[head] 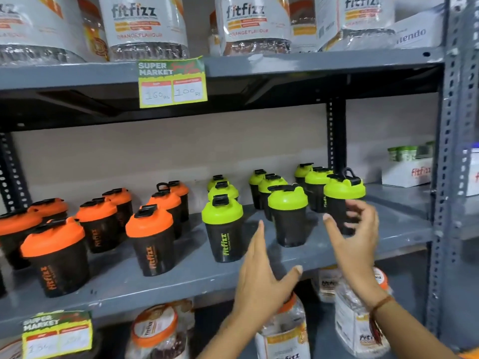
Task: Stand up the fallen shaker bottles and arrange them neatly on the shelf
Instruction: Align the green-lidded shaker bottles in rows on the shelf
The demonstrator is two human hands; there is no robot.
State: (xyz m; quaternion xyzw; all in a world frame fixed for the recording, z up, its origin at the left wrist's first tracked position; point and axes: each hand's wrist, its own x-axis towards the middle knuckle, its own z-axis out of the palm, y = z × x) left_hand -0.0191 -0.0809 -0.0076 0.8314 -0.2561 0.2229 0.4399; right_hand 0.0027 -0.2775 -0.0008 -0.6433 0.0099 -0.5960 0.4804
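Note:
Black shaker bottles stand upright in rows on the grey middle shelf [181, 278]. Several with orange lids [149, 238] fill the left half, several with green lids [223, 228] fill the right half. None lies on its side. My left hand [261, 278] hovers open before the shelf edge, between two front green-lidded bottles, touching nothing. My right hand [356, 237] is open with fingers spread, just in front of the rightmost front green-lidded bottle [343, 200], partly hiding its lower body; I cannot tell whether it touches it.
Large fitfizz jars [145, 24] line the shelf above, with a price tag [172, 82] hanging from its edge. Jars [282, 332] sit on the shelf below. A slotted grey upright [445, 177] bounds the right side; a white box [407, 173] stands at the back right.

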